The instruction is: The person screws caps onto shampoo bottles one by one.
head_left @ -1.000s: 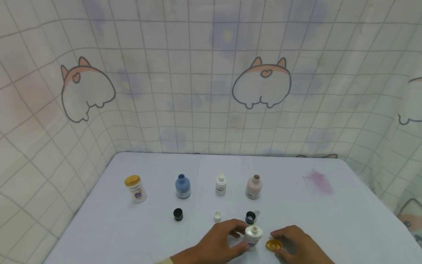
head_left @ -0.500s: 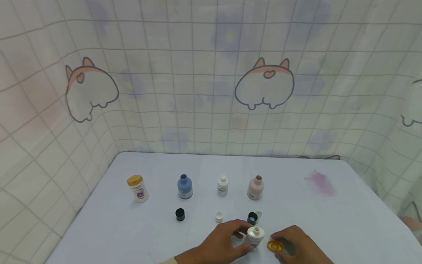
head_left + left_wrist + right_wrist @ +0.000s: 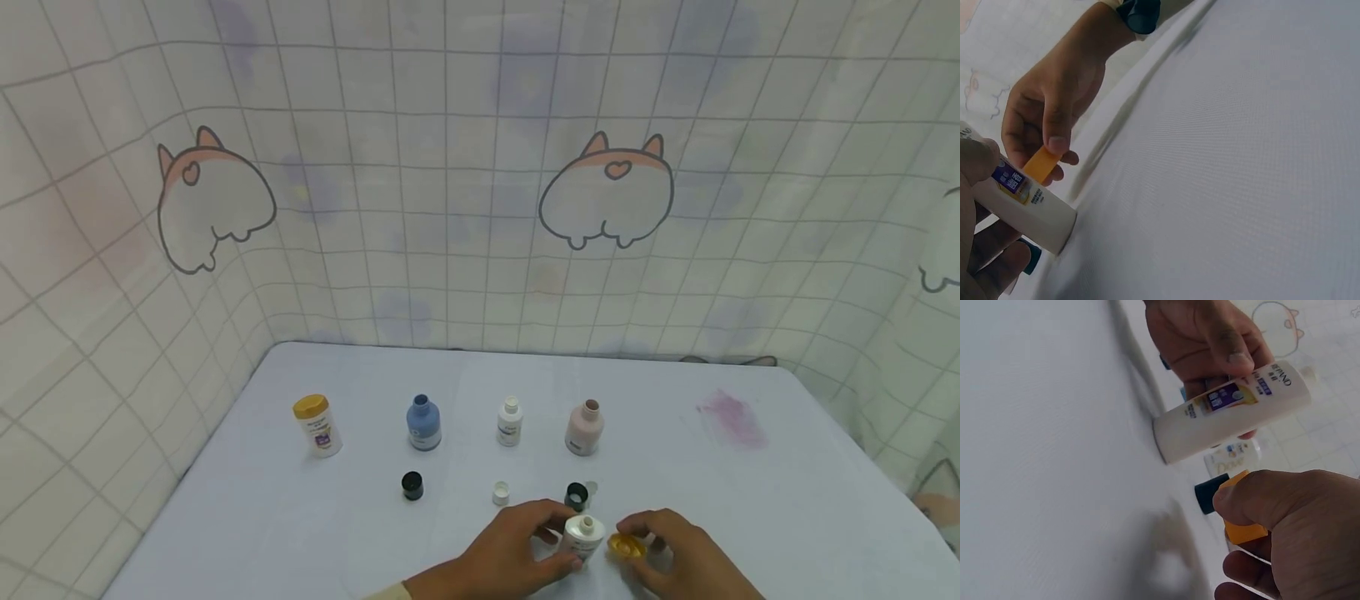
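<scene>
My left hand grips an open-necked white bottle, thumb on the near side and fingers behind. In the right wrist view that bottle carries a purple and gold label and its base meets the table. Just right of it, my right hand pinches a yellow-orange cap between thumb and fingers. Seen from the left wrist, the cap appears beside the bottle, partly covered by the right thumb. A small gap separates cap and bottle in the head view.
Behind the hands stand an uncapped blue bottle, a small white bottle and an uncapped pink bottle. Before them lie a black cap, a white cap and a dark cap. A yellow-lidded white bottle stands left.
The right hand has raised the yellow-orange cap slightly. The left hand still holds the white bottle in place. The whole head view has shifted a little.
</scene>
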`<move>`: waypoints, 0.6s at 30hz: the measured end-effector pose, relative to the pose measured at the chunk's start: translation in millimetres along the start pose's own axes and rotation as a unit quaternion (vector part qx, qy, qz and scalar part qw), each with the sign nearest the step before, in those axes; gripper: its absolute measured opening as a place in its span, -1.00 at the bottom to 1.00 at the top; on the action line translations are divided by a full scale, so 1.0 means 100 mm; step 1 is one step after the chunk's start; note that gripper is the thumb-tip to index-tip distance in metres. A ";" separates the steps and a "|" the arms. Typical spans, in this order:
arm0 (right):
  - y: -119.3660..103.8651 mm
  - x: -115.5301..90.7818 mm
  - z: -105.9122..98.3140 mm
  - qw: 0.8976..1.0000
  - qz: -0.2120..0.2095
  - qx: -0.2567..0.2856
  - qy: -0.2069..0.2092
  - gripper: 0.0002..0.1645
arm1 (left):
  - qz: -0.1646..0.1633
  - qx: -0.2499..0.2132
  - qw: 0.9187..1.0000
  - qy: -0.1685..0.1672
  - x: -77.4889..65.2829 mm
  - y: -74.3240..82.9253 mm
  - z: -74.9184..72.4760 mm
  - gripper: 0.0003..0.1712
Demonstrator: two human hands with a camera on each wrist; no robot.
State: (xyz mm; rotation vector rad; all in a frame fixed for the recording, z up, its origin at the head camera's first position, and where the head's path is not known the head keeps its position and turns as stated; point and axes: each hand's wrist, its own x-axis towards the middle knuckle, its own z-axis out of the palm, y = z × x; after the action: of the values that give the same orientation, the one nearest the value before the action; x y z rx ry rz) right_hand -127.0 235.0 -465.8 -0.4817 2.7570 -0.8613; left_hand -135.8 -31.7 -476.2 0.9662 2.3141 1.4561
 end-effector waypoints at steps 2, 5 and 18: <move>-0.01 0.01 -0.01 1.000 -0.008 0.002 -0.001 -0.55 | 0.001 0.004 1.000 0.002 0.01 0.00 0.01 -0.53; -0.03 -0.01 -0.02 0.999 -0.033 0.001 0.010 -0.53 | 0.005 0.010 1.000 0.004 0.02 -0.01 0.02 -0.54; -0.12 -0.05 -0.10 0.996 -0.073 0.015 0.042 -0.53 | 0.012 0.029 0.999 0.015 0.04 -0.01 0.05 -0.57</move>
State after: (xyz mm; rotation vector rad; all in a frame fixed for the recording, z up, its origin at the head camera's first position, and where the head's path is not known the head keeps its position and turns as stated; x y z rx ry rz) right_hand -122.5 232.8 -449.9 -0.6615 2.8092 -0.9759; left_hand -136.7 -26.1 -478.9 0.9969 2.3855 1.4287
